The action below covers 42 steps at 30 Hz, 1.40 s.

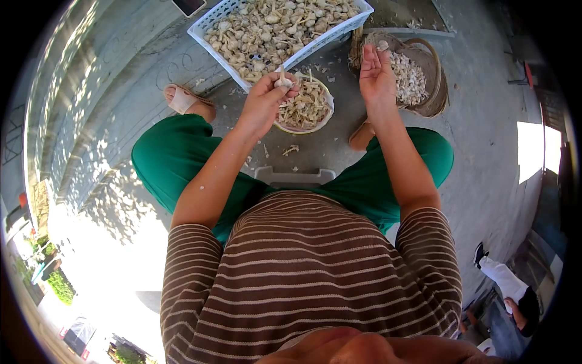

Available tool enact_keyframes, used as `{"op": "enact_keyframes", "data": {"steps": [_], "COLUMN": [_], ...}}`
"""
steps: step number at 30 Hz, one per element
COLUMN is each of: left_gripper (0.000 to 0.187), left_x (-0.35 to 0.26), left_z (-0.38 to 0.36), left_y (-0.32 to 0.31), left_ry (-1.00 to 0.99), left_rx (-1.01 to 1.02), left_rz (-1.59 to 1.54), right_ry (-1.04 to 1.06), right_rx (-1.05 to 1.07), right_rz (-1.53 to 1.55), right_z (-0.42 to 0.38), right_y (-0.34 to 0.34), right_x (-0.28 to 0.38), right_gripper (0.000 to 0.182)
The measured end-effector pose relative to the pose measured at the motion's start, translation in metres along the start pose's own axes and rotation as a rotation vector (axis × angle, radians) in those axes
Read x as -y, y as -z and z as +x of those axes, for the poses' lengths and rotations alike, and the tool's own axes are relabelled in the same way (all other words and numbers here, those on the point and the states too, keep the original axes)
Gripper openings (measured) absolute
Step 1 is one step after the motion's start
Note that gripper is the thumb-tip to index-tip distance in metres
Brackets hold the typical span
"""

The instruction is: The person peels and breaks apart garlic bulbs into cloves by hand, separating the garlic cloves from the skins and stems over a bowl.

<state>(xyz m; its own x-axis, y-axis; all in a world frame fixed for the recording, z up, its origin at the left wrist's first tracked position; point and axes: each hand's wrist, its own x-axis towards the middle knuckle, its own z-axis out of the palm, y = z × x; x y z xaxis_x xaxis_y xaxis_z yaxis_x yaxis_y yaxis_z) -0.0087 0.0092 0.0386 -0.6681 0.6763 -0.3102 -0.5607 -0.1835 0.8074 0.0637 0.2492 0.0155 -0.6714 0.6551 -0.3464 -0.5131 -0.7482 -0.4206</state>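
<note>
My left hand [267,100] is closed on a garlic bulb [283,82], pinched between thumb and fingers with its dry stem pointing up. Just beneath and beside it stands a round bowl [314,130] heaped with dry stems and papery skins [306,106]. Palm up, my right hand [377,79] reaches over the left side of a wicker basket [441,100], fingers stretched out. A pale piece of garlic [382,45] shows right at those fingertips. Loose whitish garlic cloves [409,79] fill part of the basket.
A light blue plastic crate [330,41] full of whole garlic bulbs [273,27] sits beyond the bowl. Skin scraps [291,149] lie on the concrete floor. A phone-like dark device [189,6] rests at the top left. Another person's leg [506,276] shows at lower right.
</note>
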Motion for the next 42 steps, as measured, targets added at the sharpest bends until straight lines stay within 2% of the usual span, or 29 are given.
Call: {"op": "enact_keyframes", "data": {"steps": [2,4,5,7,8,10,12,14,21,29,33,36,38,39,41,42], "left_gripper": [0.020,0.024,0.024,0.029,0.029,0.021,0.020,0.019,0.020,0.020,0.022,0.022,0.021,0.019,0.017,0.018], "left_x": [-0.001,-0.001,0.000,0.003,0.004,0.006,0.007,0.008,0.009,0.007,0.004,0.004,0.003,0.001,0.000,0.000], "left_z": [0.000,0.000,0.001,0.002,0.002,0.001,0.001,0.000,0.000,0.003,0.000,0.000,0.001,0.001,0.000,-0.001], "left_y": [-0.004,-0.006,-0.006,-0.004,-0.003,-0.003,-0.004,-0.005,0.002,0.007,-0.001,-0.002,-0.002,-0.006,-0.006,-0.004], "left_ry": [-0.028,-0.045,-0.042,-0.105,-0.102,-0.130,-0.134,-0.137,-0.061,0.006,0.019,0.006,-0.002,0.002,0.007,0.030], "left_rx": [-0.010,-0.081,-0.082,-0.088,-0.087,-0.050,-0.066,-0.086,-0.067,0.003,-0.048,-0.037,-0.013,-0.029,-0.047,0.004], "left_rz": [0.019,0.073,0.073,0.186,0.187,0.229,0.228,0.226,0.088,-0.155,-0.210,-0.220,-0.208,-0.140,-0.072,0.031], "right_ry": [0.012,-0.218,-0.219,-0.261,-0.261,-0.186,-0.238,-0.235,-0.201,-0.417,-0.420,-0.407,-0.148,-0.150,-0.023,-0.025], "right_rx": [-0.066,0.126,0.124,0.591,0.589,0.671,0.659,0.671,0.670,0.523,0.429,0.510,0.814,0.814,0.825,0.826], "right_rz": [0.036,-0.303,-0.303,-0.830,-0.829,-1.171,-1.158,-0.944,-0.850,-0.560,-0.509,-0.614,-1.084,-1.085,-1.247,-1.247], "right_z": [-0.003,-0.018,-0.024,-0.041,-0.051,-0.066,-0.060,-0.057,-0.061,-0.063,-0.062,-0.059,-0.058,-0.057,-0.057,-0.058], "right_y": [-0.001,0.002,0.000,-0.012,-0.020,-0.034,-0.026,-0.019,-0.014,-0.019,-0.022,-0.022,-0.024,-0.023,-0.019,-0.022], "right_x": [0.001,-0.018,-0.024,-0.035,-0.039,-0.045,-0.053,-0.061,-0.066,-0.057,-0.053,-0.048,-0.048,-0.049,-0.054,-0.053], "right_gripper": [0.012,0.015,0.015,0.020,0.020,0.016,0.014,0.013,0.009,0.008,0.008,0.016,0.028,0.028,0.037,0.037]}}
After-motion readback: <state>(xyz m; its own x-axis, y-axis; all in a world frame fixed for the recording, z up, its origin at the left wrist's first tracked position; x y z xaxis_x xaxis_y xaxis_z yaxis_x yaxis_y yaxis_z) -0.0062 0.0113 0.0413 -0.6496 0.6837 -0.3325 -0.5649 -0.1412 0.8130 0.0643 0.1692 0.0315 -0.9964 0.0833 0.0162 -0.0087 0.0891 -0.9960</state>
